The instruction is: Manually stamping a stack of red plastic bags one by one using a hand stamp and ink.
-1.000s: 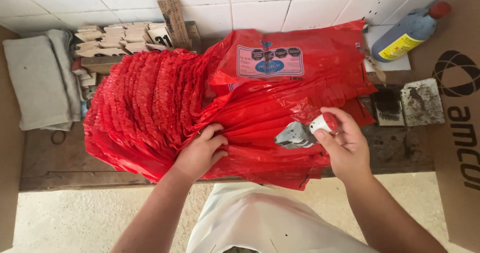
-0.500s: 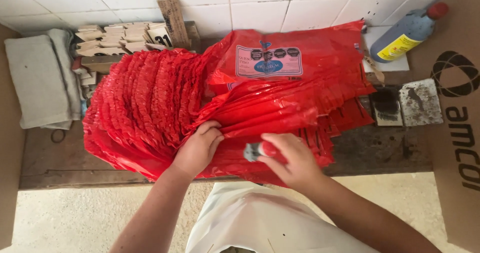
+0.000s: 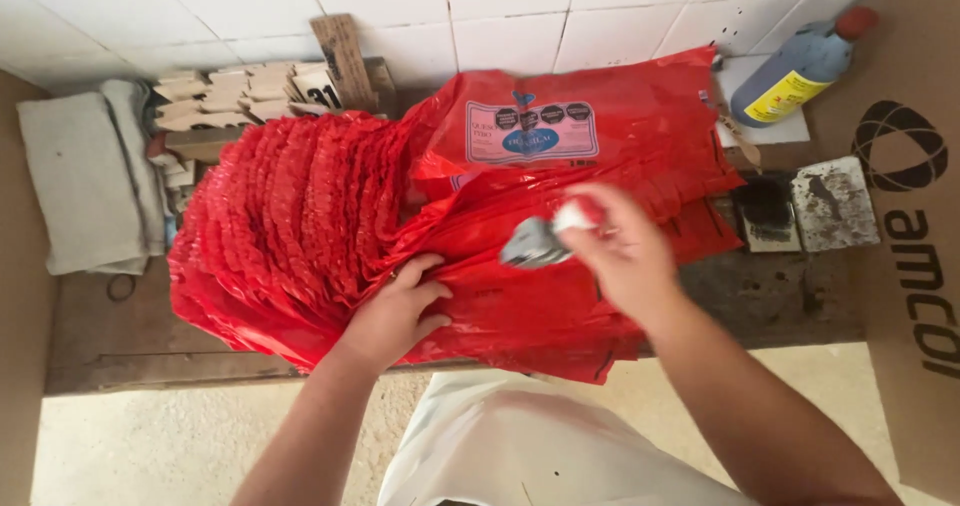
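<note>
A thick stack of red plastic bags (image 3: 520,296) lies on a wooden bench (image 3: 150,336), with many bags fanned over to the left (image 3: 290,216). One upright bag shows a pale printed label (image 3: 530,131). My left hand (image 3: 395,311) presses on the folded edges of the bags near the bench's front. My right hand (image 3: 620,246) holds a hand stamp (image 3: 545,236) with a red and white handle and a grey base, lifted just above the top bag; it is blurred by motion.
An ink pad (image 3: 765,216) and a stained pad (image 3: 832,201) lie at the right, a blue bottle with a red cap (image 3: 795,66) behind them. Folded grey cloth (image 3: 85,181) and wooden number blocks (image 3: 240,91) sit at the left back. A cardboard wall (image 3: 915,216) closes the right side.
My right hand went down and left with the stamp onto the bags, then rose up and to the right. The left hand stayed on the bag edges.
</note>
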